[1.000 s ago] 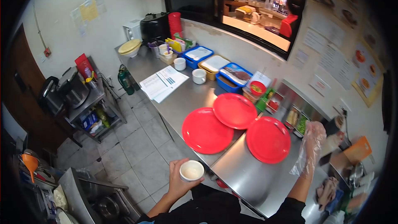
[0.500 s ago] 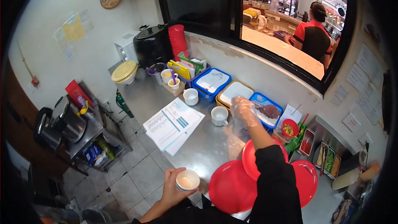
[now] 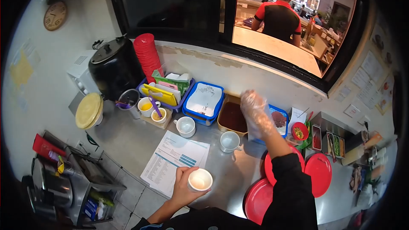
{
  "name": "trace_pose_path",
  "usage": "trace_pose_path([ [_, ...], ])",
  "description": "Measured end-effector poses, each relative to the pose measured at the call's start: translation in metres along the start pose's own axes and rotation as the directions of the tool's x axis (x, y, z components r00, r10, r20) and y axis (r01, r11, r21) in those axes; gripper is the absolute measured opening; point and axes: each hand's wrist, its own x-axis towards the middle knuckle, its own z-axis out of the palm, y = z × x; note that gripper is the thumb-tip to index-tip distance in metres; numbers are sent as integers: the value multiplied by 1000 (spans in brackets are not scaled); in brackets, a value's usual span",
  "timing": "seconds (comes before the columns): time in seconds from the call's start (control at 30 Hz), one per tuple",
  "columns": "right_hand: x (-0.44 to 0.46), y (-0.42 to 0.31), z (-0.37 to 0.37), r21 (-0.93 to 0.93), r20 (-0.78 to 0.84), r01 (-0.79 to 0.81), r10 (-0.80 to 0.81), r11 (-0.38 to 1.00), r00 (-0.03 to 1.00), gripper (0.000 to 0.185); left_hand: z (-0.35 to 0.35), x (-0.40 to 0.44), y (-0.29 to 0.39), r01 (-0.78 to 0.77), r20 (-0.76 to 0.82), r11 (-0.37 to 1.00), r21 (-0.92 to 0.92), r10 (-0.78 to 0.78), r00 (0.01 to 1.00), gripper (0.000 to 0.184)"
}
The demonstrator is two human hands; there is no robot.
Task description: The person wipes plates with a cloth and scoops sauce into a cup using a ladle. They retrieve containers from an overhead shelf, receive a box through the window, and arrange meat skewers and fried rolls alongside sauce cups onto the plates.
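Observation:
My left hand (image 3: 186,187) is wrapped round a small white cup (image 3: 200,180) with something pale inside, held low in front of me. My right hand (image 3: 255,106), in a clear plastic glove, is raised over the back of the counter. It grips a whitish lid (image 3: 257,128), tilted on edge and partly hidden by the glove. Left of it, a tan tub (image 3: 233,118) stands uncovered, with dark brown contents. A white mug (image 3: 230,141) stands in front of the tub, and another white mug (image 3: 185,126) is further left.
Red plates (image 3: 318,174) lie under and beside my right arm. Printed sheets (image 3: 172,162) lie near my left hand. Lidded blue tub (image 3: 204,100), black cooker (image 3: 115,64) and stacked red cups (image 3: 147,57) line the back. Beyond the window stands a person (image 3: 279,19).
The white lid has come off the tan tub in my gloved right hand, showing the brown contents. My view has turned right. The cup stays in my left hand.

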Motion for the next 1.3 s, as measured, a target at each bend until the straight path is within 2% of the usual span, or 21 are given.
trace_pose_path([
  [0.2, 55, 69, 76, 27, -165, -76, 79, 997, 983, 4, -16, 25, -33, 19, 12, 996, -86, -18, 1000, 75],
  [0.3, 75, 17, 2, 34, -455, -113, 116, 993, 883, 11, -25, 30, -49, 50, -18, 995, -84, -51, 999, 76],
  [0.37, 97, -44, -53, 164, -610, 4, 98, 987, 786, 18, -27, 28, -60, 92, -9, 990, -108, -93, 996, 77],
  [0.4, 110, -78, -48, 756, -294, 84, 223, 649, 929, 22, -30, 27, -64, 105, -21, 989, -105, -108, 994, 77],
  [0.43, 117, -112, -87, 823, 117, -201, 187, 532, 975, 17, -32, 26, -66, 108, -13, 986, -124, -111, 994, 77],
  [0.47, 139, -157, -10, 884, -206, 147, 86, 444, 975, 15, -34, 27, -68, 107, -6, 984, -143, -109, 994, 77],
  [0.5, 135, -179, -75, 778, -201, 212, -85, 592, 976, 11, -40, 26, -69, 90, -6, 987, -133, -91, 996, 76],
  [0.53, 158, -219, -22, 942, -22, 73, -158, 329, 987, 14, -43, 23, -71, 95, -21, 987, -131, -99, 995, 76],
  [0.57, 156, -231, -91, 769, -67, 185, -211, 612, 975, 12, -46, 19, -74, 114, -40, 984, -134, -120, 992, 76],
  [0.6, 171, -251, -100, 789, -82, 240, -289, 565, 954, 12, -51, 15, -78, 130, -61, 982, -134, -140, 988, 77],
  [0.67, 202, -300, -89, 826, -341, 392, -195, 405, 920, 11, -60, 6, -86, 122, -117, 986, -116, -136, 984, 77],
  [0.8, 255, -353, -151, 808, -469, 464, -82, 363, 880, 14, -73, -13, -110, 197, -181, 978, -74, -207, 961, 77],
  [0.87, 275, -374, -177, 865, -151, 269, -292, 424, 944, 16, -88, -18, -110, 338, -170, 930, -146, -360, 917, 76],
  [0.9, 292, -401, -161, 835, -116, 299, -383, 462, 916, 17, -93, -18, -112, 348, -200, 924, -159, -376, 905, 76],
  [0.93, 298, -419, -170, 799, 76, 187, -404, 572, 912, 18, -97, -19, -114, 341, -212, 928, -147, -367, 906, 76],
  [1.0, 355, -538, -37, 780, 174, 166, -463, 603, 869, 22, -106, -23, -120, 404, -204, 906, -125, -422, 883, 75],
  [1.1, 343, -536, -41, 824, -55, 235, -339, 516, 939, 20, -124, -32, -133, 392, -314, 913, -109, -406, 858, 76],
  [1.17, 338, -483, -106, 849, 186, 89, -453, 521, 872, 18, -134, -42, -141, 385, -407, 918, -91, -387, 827, 75],
  [1.2, 340, -471, -97, 855, 62, 151, -387, 497, 920, 19, -138, -49, -146, 395, -404, 913, -102, -401, 822, 75],
  [1.23, 349, -455, -93, 743, -63, 393, -527, 542, 848, 25, -142, -54, -154, 387, -436, 918, -91, -386, 813, 75],
  [1.3, 347, -427, -124, 742, 144, 180, -416, 646, 898, 24, -149, -60, -163, 399, -467, 914, -69, -383, 797, 74],
])
